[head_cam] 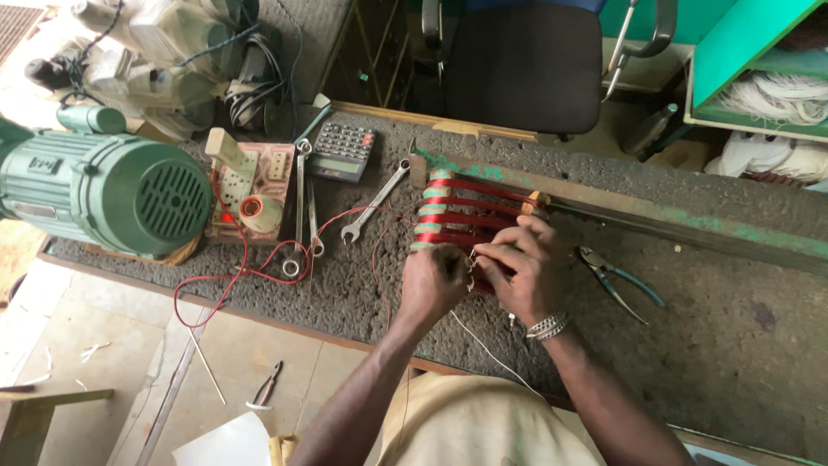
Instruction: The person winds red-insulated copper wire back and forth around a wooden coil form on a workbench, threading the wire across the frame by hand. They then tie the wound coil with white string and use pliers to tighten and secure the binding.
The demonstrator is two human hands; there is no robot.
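Fingers of my left hand (431, 280) and right hand (522, 267) pinch a thin white thread (487, 349) at the red coil bundle (470, 216) on the workbench (733, 345), keeping it taut; pliers (617, 280) lie near.

A rough dark workbench (742, 345) fills the centre. At twelve o'clock stands a dark padded chair (523, 65); at one, teal shelving (742, 39); at seven, pale concrete floor (103, 380) in daylight.

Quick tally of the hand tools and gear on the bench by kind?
Spanners: 2
Pliers: 1
Calculator: 1
Green motor: 1
Red wire coil set, under left hand and right hand: 1
Total: 6
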